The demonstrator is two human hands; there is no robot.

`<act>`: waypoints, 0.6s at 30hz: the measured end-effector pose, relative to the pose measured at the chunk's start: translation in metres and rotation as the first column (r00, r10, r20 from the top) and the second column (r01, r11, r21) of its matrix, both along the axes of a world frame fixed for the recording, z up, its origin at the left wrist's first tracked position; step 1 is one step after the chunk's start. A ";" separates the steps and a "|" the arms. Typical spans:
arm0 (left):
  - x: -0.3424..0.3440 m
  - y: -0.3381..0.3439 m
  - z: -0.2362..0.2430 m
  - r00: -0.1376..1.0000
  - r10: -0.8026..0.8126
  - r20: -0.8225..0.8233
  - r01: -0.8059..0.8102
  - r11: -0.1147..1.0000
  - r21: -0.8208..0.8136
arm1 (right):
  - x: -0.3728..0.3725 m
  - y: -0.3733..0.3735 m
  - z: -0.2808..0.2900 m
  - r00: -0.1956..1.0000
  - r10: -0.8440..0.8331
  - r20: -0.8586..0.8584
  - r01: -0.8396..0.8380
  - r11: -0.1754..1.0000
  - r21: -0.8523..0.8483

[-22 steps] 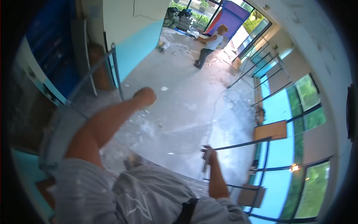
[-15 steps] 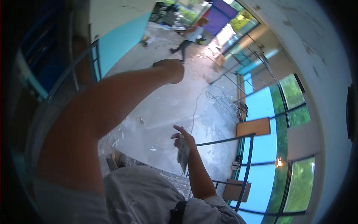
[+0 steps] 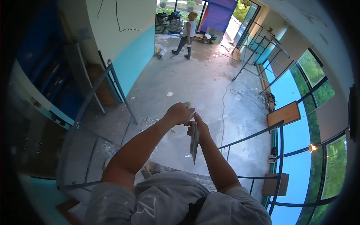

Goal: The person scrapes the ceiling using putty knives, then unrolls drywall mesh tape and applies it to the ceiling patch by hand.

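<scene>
Far left there's a metal guardrail, then a cream-and-aqua wall and a pale roll lying on the concrete floor near that wall's far corner. The left hand is out past the far edge of the perforated platform, fingers curled, with something pale by the fingertips. Can't tell if they're actually pinching it. Someone else stands way back by the floor's far edge. Next is the flat grey tool, upright-ish, blade hanging down toward the platform's far edge. The right hand has it, fingers bent around its upper end, thumb up, right beside the left hand. Further right: a scaffold frame, then shoes, a cardboard piece and a brown board, all along the floor's right edge.
</scene>
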State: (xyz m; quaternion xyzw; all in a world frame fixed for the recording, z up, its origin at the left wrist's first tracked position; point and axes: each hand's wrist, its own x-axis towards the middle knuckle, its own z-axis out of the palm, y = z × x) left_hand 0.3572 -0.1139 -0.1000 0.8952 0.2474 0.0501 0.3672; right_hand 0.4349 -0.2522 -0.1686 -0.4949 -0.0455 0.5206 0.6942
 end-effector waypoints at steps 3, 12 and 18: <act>-0.008 0.004 -0.005 0.997 -0.034 -0.073 0.034 0.999 -0.003 | -0.011 0.006 -0.005 0.999 0.042 -0.004 -0.042 0.999 -0.008; -0.031 -0.007 -0.008 0.974 -0.187 0.124 0.184 0.982 0.037 | 0.007 0.006 -0.031 0.983 0.008 -0.183 0.015 0.992 0.125; -0.052 -0.032 -0.040 0.896 0.117 0.429 -0.092 0.993 -0.078 | 0.006 0.010 -0.034 0.915 -0.191 -0.354 0.290 0.923 0.252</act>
